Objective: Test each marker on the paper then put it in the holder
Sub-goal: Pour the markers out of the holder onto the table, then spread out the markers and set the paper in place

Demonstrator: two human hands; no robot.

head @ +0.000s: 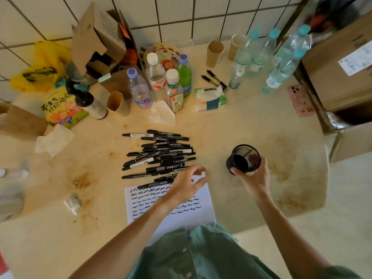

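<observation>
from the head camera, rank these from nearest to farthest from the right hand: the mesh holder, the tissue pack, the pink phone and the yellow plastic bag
1. Mesh holder: gripped by the right hand itself.
2. Tissue pack: beyond the holder, mid-table. The pink phone, at the far right edge, is too close to call against it.
3. Yellow plastic bag: far left, by the tiled wall.

wall (181, 15): white tiles, dark grout | table (251, 121): beige, stained

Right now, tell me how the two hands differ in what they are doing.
The right hand is closed around the black mesh holder, gripping its side, and the holder looks tilted. The left hand holds nothing; its fingers are spread open over the paper, reaching toward the pile of markers. The right is off the paper, on bare table. Both are bare.
</observation>
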